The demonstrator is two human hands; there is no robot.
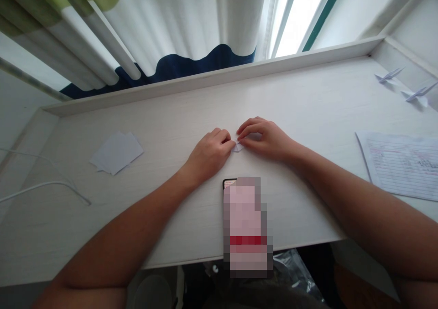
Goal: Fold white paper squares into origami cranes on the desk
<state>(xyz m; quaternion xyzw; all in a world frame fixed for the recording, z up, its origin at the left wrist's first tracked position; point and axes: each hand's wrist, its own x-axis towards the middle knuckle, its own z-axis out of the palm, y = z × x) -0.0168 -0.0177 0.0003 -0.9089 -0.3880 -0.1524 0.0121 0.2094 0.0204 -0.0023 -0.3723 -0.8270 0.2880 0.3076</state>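
A small folded piece of white paper (237,148) lies at the middle of the white desk, mostly covered by my fingers. My left hand (214,150) is closed, its thumb and curled fingers pressing the paper's left side. From the right, my right hand (265,138) pinches the paper's edge between thumb and fingertips, the other fingers arched above the desk. How the paper is folded under the fingers cannot be made out.
A loose stack of white paper squares (118,153) lies at left, near a white cable (65,182). A phone (244,222), blurred out, sits at the front edge. Two folded paper shapes (388,75) stand far right, above lined written sheets (404,163). Curtains (191,22) hang behind.
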